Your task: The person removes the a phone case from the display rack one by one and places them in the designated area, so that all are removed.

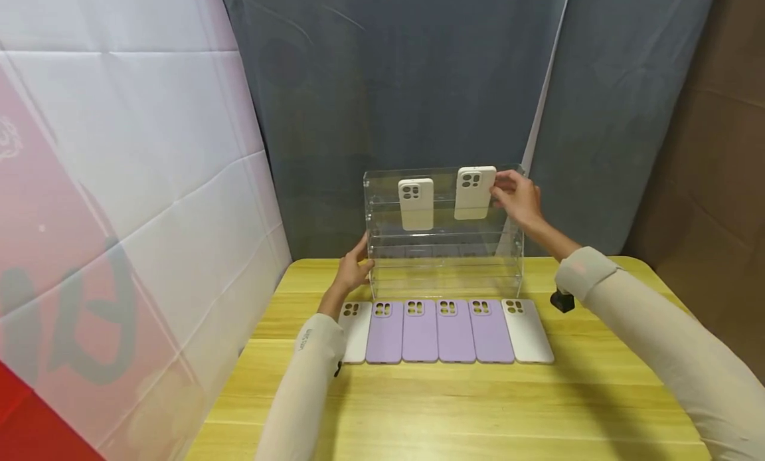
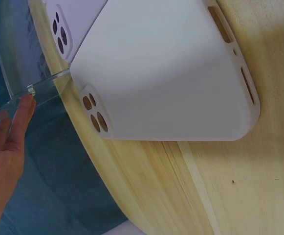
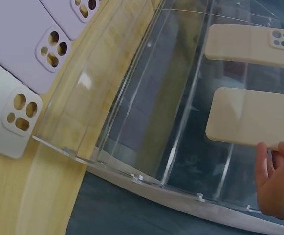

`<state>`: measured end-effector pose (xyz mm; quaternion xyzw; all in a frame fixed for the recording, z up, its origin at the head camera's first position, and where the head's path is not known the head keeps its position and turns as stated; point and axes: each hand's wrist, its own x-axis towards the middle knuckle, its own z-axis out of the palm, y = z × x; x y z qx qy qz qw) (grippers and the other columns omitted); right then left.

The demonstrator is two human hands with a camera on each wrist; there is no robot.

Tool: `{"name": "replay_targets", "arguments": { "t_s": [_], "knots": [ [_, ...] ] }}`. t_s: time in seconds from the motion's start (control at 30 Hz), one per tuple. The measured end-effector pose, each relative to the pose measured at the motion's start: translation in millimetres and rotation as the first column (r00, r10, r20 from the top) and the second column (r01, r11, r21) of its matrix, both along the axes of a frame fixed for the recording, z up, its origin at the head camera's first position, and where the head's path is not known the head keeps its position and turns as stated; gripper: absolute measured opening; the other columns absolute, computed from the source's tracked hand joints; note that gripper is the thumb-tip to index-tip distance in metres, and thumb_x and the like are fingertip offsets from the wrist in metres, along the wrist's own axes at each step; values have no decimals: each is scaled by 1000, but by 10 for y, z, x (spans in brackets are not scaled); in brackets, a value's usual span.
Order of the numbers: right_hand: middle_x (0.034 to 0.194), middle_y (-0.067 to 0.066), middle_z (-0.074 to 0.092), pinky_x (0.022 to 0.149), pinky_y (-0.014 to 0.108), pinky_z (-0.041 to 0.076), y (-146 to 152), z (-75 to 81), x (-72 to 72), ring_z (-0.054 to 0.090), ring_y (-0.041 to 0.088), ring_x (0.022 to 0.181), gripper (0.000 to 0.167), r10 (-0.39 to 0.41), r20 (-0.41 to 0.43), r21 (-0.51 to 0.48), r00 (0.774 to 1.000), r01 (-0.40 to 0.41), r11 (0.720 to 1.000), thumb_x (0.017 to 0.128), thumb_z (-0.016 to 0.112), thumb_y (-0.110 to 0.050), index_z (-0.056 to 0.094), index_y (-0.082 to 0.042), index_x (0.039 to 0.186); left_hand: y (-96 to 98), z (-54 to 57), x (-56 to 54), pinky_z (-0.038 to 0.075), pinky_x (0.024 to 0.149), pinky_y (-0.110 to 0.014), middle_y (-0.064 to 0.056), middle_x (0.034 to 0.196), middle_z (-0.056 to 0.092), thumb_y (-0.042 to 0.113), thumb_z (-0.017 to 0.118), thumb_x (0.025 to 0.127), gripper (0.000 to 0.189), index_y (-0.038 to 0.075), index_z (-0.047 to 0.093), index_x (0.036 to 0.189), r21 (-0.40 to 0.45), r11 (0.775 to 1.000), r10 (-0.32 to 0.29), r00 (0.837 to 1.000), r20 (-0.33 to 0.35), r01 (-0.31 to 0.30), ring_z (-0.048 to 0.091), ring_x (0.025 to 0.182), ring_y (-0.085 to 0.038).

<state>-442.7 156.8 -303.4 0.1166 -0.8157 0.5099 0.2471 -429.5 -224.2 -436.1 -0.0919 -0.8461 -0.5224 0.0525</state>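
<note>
A clear acrylic display rack (image 1: 445, 288) with stepped tiers stands at the back of the table. On its upper part, a cream phone case (image 1: 417, 208) leans upright with its camera cutouts at top left. My right hand (image 1: 518, 198) pinches the right edge of a second cream phone case (image 1: 474, 198), to the right of the first and slightly higher. In the right wrist view, my fingertips (image 3: 262, 149) meet that case's long edge. My left hand (image 1: 354, 268) holds the rack's left side wall, low down. The left wrist view shows fingers (image 2: 22, 117) along this clear wall.
In front of the rack lies a row of phone cases: several purple ones (image 1: 420, 335) between a white case (image 1: 528, 335) at the right end and another white case (image 1: 356, 335) at the left. The wooden table (image 1: 430, 414) has a rounded back edge. A grey curtain (image 1: 388, 82) hangs behind.
</note>
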Motion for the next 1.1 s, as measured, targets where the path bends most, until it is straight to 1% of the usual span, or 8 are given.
{"name": "replay_targets", "arguments": {
  "t_s": [0.1,0.17,0.4,0.57,0.7,0.77,0.93,1.1],
  "knots": [
    [122,27,71,71,26,66,13,60,8,76,24,94,28,-8,-12,9,1000,8,1000,99,67,-2,64,9,125,-12,1,-13,67,78,-46,-26,155,46,0,57,103,78,29,23,166,-5,1000,-1,1000,4,1,56,131,-46],
    [122,26,71,72,28,66,21,97,11,75,34,101,28,-16,-21,20,1000,16,1000,99,68,-3,64,8,125,-19,1,-21,67,79,-47,-27,155,46,-1,57,103,78,28,23,166,-3,1000,-5,1000,3,5,56,131,-47],
    [124,26,71,75,26,66,11,231,85,75,29,105,29,-14,-35,21,999,15,1000,100,68,-6,65,5,126,-54,-17,-52,67,76,-45,-28,151,50,-2,58,102,78,27,24,166,1,1000,2,1000,3,-2,58,129,-47],
    [124,27,70,70,17,64,14,284,99,72,40,109,28,-7,-38,12,999,8,1000,100,67,-6,65,5,126,-73,-27,-75,67,76,-45,-28,150,51,-2,57,102,78,26,24,166,-1,1000,5,1000,-1,-5,58,128,-47],
    [123,28,70,71,18,64,39,312,99,72,42,108,27,-12,-49,3,999,12,1000,99,67,-5,65,5,125,-73,-22,-81,67,77,-47,-28,151,50,-3,57,102,78,26,23,167,-3,1000,1,1000,2,-1,57,130,-47],
    [122,27,71,73,23,65,54,323,103,74,36,106,27,-13,-48,5,999,13,1000,99,68,-4,65,5,124,-82,-26,-88,67,77,-47,-27,152,49,-3,56,102,78,26,24,167,1,1000,-1,1000,3,1,56,130,-48],
    [122,26,71,72,21,65,108,331,132,76,20,97,28,-24,-46,16,999,25,1000,99,69,-5,66,4,125,-109,-33,-111,67,78,-48,-28,152,48,-3,57,101,78,26,24,166,8,1000,-6,1000,3,6,55,131,-49],
    [122,24,72,68,16,63,181,297,161,76,26,97,30,-46,-47,41,998,48,998,99,70,-6,67,3,127,-131,-43,-123,67,78,-47,-28,153,48,-2,56,102,78,26,23,167,0,1000,-4,1000,13,4,56,131,-48]
  ]
}}
